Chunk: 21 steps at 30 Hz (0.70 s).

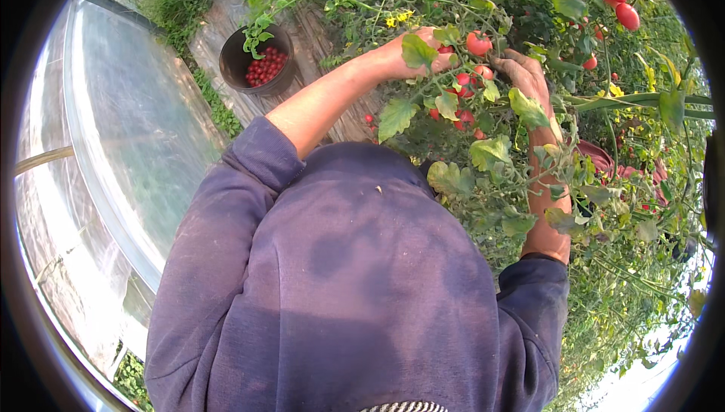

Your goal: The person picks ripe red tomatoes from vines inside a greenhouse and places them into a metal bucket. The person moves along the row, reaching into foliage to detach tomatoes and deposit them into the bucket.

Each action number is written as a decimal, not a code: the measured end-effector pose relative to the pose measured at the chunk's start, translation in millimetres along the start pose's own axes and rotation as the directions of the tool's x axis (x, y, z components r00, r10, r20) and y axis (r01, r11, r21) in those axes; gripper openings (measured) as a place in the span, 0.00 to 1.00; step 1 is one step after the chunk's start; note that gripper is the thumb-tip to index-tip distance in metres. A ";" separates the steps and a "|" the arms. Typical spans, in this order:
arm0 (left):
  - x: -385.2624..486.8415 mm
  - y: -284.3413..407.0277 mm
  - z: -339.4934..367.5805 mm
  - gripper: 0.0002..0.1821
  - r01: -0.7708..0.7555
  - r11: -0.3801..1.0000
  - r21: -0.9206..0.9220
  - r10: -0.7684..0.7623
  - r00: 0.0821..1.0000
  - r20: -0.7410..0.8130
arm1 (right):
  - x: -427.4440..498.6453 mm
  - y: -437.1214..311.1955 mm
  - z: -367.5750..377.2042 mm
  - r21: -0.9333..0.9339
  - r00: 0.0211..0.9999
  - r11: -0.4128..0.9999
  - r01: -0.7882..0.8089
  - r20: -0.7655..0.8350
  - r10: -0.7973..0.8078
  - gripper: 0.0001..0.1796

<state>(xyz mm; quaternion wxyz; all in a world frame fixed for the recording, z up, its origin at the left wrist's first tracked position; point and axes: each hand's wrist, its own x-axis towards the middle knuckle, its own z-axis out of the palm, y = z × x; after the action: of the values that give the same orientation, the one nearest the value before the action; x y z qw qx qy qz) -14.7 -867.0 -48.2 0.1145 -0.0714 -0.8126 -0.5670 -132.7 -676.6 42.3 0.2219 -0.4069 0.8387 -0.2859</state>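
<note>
My left hand (416, 58) reaches into the tomato plants, its fingers partly behind a leaf and next to a small red tomato (446, 49); whether it grips that fruit is unclear. On the other side of the same cluster is my right hand (522, 75), with fingertips close to a larger red tomato (479, 43) and partly hidden by stems. More red tomatoes (464, 84) hang between and below the hands among green leaves. To the left, a dark round bucket (231, 66) holds many small red tomatoes (266, 67).
Greyish sheeting (314, 49) covers the ground around the bucket. A clear plastic greenhouse wall (130, 112) curves along the left. Dense vines fill the right, with tomatoes (627, 16) hanging at upper right, a thick green stem (634, 100) and dark red fabric (595, 157) among the leaves.
</note>
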 end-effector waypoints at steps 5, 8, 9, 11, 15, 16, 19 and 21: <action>-6.1 -9.4 -11.2 0.17 0.041 0.999 0.021 -0.040 0.998 -0.050 | 7.7 4.0 -2.2 0.499 0.987 0.862 -0.089 -0.075 0.145 0.14; -9.2 -5.8 -10.8 0.23 0.500 0.657 -0.564 -0.432 0.863 0.262 | 18.9 13.4 -9.4 0.491 0.991 0.862 -0.126 0.022 0.133 0.15; -9.3 -4.3 -10.2 0.25 0.472 0.621 -0.626 -0.363 0.881 0.304 | 23.4 16.8 -11.6 0.481 0.978 0.852 -0.205 0.066 0.199 0.15; -7.3 -2.6 -8.3 0.31 0.401 0.508 -0.763 -0.136 0.911 0.388 | 27.8 23.7 -11.2 0.516 0.981 0.835 -0.191 0.072 0.180 0.15; -1.3 -6.7 4.3 0.41 0.345 0.579 -0.739 -0.064 0.923 0.381 | 34.5 31.4 -11.1 0.384 0.988 0.912 -0.146 0.092 0.120 0.14; 1.0 -8.6 10.3 0.42 0.371 0.565 -0.737 -0.115 0.920 0.376 | 36.3 31.8 -10.9 0.452 0.975 0.865 -0.216 0.146 0.168 0.14; 7.7 -12.3 23.4 0.41 0.553 0.538 -0.636 -0.296 0.830 0.472 | 40.8 31.7 -13.0 0.422 0.973 0.885 -0.196 0.192 0.124 0.14; 5.9 -11.8 23.9 0.20 0.464 0.657 -0.595 -0.272 0.881 0.386 | 42.4 31.2 -14.5 0.258 0.990 0.961 -0.100 0.123 0.070 0.14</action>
<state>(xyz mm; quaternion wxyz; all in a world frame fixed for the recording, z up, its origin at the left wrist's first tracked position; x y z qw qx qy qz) -25.7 -848.8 -65.2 -0.1463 -0.0148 -0.5571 -0.8173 -183.0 -690.8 26.6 0.3328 -0.3531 0.7962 -0.3615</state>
